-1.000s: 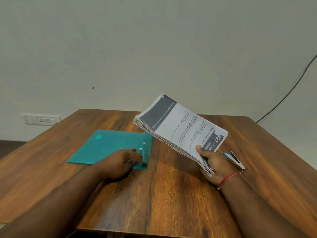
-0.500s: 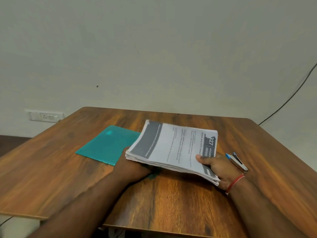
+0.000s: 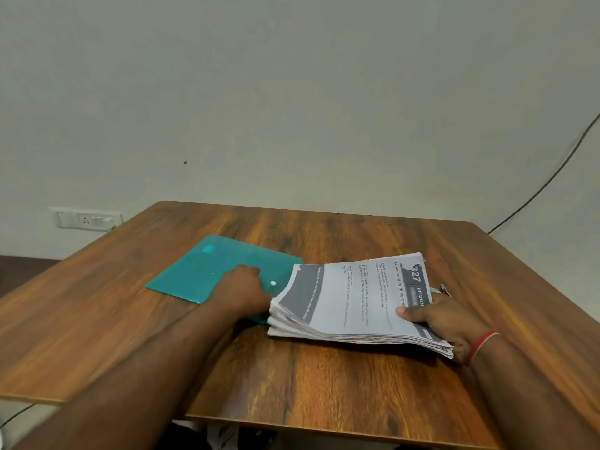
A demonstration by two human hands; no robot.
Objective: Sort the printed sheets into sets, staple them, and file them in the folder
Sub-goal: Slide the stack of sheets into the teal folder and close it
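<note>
The thick stack of printed sheets (image 3: 354,306) lies low over the middle of the wooden table (image 3: 324,384), its left end sagging toward the surface and fanning a little. The top page carries a grey header band with "327" and "KITCHEN" printed on it. The right hand (image 3: 441,323) holds the stack at its right end, thumb pressed on the top sheet and the other fingers underneath. A red thread band (image 3: 480,345) circles that wrist.

Just left of the stack, the teal folder (image 3: 194,274) lies flat on the table, and its near right corner is tucked under the papers. A small white snap dot shows on it beside the stack. The left hand (image 3: 243,293) rests on the folder, knuckles up. Its fingers are blurred and partly behind the paper edge, so whether they pinch the folder or merely press on it cannot be told.

Behind the right hand, only a tip of what seems to be the stapler (image 3: 442,290) shows. On the pale wall behind are a socket plate (image 3: 86,219) at the left and a dark cable (image 3: 545,180) at the right.
</note>
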